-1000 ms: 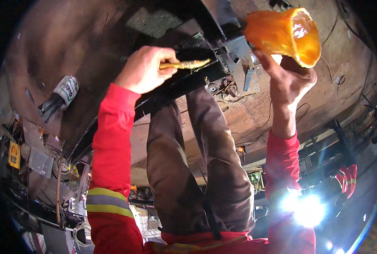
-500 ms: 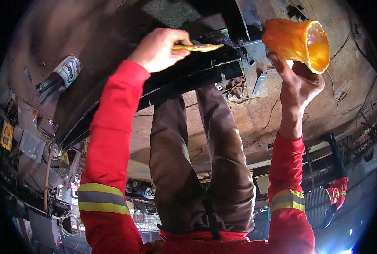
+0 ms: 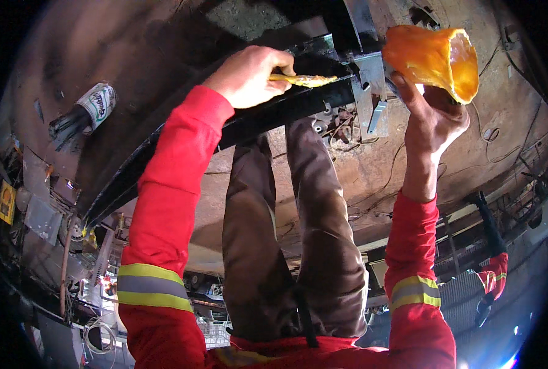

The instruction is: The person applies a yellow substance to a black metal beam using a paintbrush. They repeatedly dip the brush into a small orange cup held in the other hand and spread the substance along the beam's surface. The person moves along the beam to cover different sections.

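Note:
My left hand (image 3: 255, 77) pinches a slim yellow, smeared-looking stick (image 3: 308, 80) between thumb and fingers; its exact kind is unclear. The stick's tip is over a black metal beam (image 3: 311, 104), close to where it meets a grey metal plate (image 3: 370, 92); I cannot tell whether it touches. On the right, my right hand (image 3: 434, 117) holds up an orange, uneven-walled open container (image 3: 421, 55), tilted with its mouth toward the right. The container's inside looks glossy and pale orange. Part of my right hand's fingers is hidden behind it.
A white container (image 3: 98, 103) with dark thin rods lies at the left. Small metal scraps (image 3: 341, 128) and loose cable (image 3: 492, 136) are on the brown floor. Another person's red sleeve (image 3: 496, 270) shows at the far right. A coiled white cable (image 3: 100, 335) is at lower left.
My left hand has moved right and slightly down with the yellow stick, bringing its tip nearer the plate. My right hand and the orange container have barely moved.

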Demonstrator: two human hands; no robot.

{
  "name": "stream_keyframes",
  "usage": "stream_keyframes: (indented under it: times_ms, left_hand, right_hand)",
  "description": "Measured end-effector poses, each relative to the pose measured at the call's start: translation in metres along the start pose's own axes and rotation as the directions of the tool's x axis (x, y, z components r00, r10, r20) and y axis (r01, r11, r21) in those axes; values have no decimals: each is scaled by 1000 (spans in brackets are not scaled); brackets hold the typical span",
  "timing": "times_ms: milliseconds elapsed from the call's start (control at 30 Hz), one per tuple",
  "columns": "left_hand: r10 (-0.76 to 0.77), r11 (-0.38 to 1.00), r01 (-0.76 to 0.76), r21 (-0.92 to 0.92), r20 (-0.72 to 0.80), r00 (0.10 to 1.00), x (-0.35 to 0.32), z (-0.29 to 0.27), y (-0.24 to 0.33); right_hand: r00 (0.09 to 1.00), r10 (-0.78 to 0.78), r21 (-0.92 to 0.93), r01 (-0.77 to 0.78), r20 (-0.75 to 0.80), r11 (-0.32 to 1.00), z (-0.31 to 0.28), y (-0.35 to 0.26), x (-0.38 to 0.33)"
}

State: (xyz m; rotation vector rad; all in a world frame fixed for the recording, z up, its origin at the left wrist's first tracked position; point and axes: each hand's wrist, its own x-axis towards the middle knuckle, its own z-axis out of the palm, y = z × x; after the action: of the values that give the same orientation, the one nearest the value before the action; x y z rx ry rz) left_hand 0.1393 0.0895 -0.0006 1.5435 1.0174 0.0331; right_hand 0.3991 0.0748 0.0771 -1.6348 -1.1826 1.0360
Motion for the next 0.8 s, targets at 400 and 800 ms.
stream_keyframes:
  times_ms: [400,800]
  left_hand:
    - [5,984,-15,179,59,998,-14,-1,-37]
    - [59,942,-45,334,-34,998,-42,-3,-6]
  right_hand:
    - [997,-25,-13,24,-76,1000,21,1,-37]
    - [979,90,58,-81,-183,995,39,-11,-90]
